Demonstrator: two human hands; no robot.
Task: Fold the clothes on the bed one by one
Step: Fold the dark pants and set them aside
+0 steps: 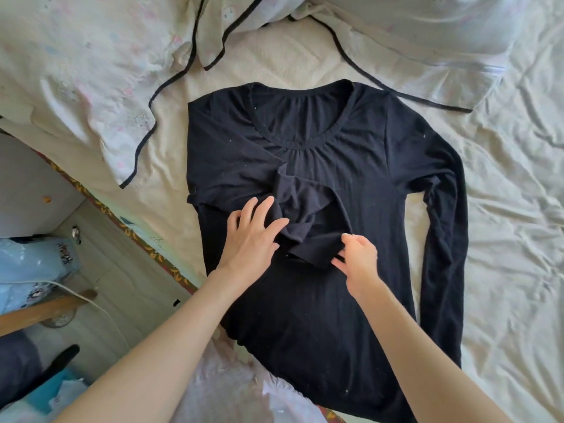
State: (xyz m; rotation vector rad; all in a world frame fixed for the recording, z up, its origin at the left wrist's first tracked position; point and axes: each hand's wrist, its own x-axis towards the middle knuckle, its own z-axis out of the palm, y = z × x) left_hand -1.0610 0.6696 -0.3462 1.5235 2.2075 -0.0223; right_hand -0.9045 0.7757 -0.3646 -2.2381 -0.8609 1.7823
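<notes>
Head view: cream bed sheet [503, 209], wooden floor [122, 270].

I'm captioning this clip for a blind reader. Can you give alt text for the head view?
Left hand rests flat on, and right hand pinches, the folded-in sleeve of a black long-sleeved top spread on a cream bedsheet; its other sleeve lies straight.

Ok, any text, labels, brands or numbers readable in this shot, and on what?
No readable text anywhere in this view.
Black long-sleeve top: no tag, label or print shows.
Blue plastic bag on the floor: dark printed marks, too small and blurred to read.
Pale floral bedding: faint pattern only, no words.
</notes>
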